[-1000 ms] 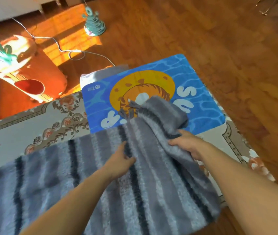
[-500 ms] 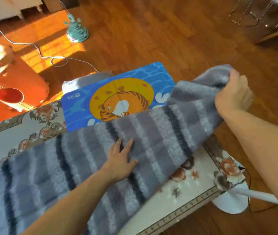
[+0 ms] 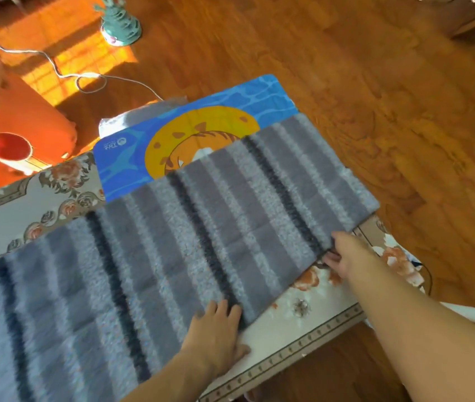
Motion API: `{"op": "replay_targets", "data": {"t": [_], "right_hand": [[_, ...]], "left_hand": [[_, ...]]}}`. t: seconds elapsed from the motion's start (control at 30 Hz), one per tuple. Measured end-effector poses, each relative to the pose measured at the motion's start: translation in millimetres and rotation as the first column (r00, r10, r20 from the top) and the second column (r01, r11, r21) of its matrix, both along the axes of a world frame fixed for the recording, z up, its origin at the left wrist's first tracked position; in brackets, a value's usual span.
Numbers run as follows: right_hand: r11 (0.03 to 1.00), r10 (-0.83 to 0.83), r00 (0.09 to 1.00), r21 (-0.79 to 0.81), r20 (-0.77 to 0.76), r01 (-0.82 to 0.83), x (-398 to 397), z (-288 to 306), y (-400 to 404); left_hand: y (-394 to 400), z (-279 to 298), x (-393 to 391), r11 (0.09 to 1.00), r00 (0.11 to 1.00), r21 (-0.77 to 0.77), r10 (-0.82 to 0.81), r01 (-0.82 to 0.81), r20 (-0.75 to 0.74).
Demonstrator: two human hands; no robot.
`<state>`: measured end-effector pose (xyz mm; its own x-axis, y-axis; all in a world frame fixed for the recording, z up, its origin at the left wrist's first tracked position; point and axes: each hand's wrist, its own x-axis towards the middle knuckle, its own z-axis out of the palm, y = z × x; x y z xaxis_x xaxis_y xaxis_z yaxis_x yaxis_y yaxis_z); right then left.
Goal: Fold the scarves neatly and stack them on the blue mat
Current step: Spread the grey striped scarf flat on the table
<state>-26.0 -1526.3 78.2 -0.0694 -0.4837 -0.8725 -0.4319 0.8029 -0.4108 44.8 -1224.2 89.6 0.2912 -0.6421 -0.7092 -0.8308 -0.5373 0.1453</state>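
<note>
the grey striped scarf [image 3: 172, 242] is spread flat, its 1 o'clock end overlapping the blue mat [image 3: 132, 166]. its near edge is pressed by the flat-fingered left hand [image 3: 216, 332] and pinched by the right hand [image 3: 343, 256].

A low table covered in a floral cloth, standing on a wooden floor.

The floral cloth [image 3: 302, 332] shows bare just below the left hand [image 3: 216, 335], which lies flat on the near edge of the grey striped scarf [image 3: 189, 242], and around the right hand [image 3: 346, 256], which grips that same edge further right. The scarf is spread open across the cloth, its far part covering the near side of the blue mat [image 3: 201, 117], which lies beyond both hands. The wooden floor [image 3: 375, 82] surrounds the table.
</note>
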Motion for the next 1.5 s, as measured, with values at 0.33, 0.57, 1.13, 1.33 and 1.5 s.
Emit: {"op": "replay_targets", "data": {"t": [0.33,0.57,1.13,1.33,1.5], "right_hand": [[0.908,-0.406,0.687,0.181,0.603,0.377,14,38,37],[0.855,-0.489,0.711,0.438,0.505,0.277,54,47,71],[0.662,-0.391,0.889,-0.598,0.238,0.451,-47,76,-21],[0.822,-0.521,0.851,-0.228,0.069,0.521,-99,10,-19],[0.744,-0.395,0.903,-0.517,0.17,0.423,-80,35,-25]], "left_hand": [[7,31,39,0.31,0.31,-0.131,0.65,-0.942,-0.694],[9,77,85,0.18,-0.053,0.196,0.593,-0.964,-0.804],[27,15,49,0.954,0.932,-0.099,0.249,-0.282,-0.262],[44,-5,39,0.98,0.981,0.158,0.141,-0.119,-0.132],[47,-10,40,0.971,0.952,0.144,0.22,-0.193,-0.212]]}}
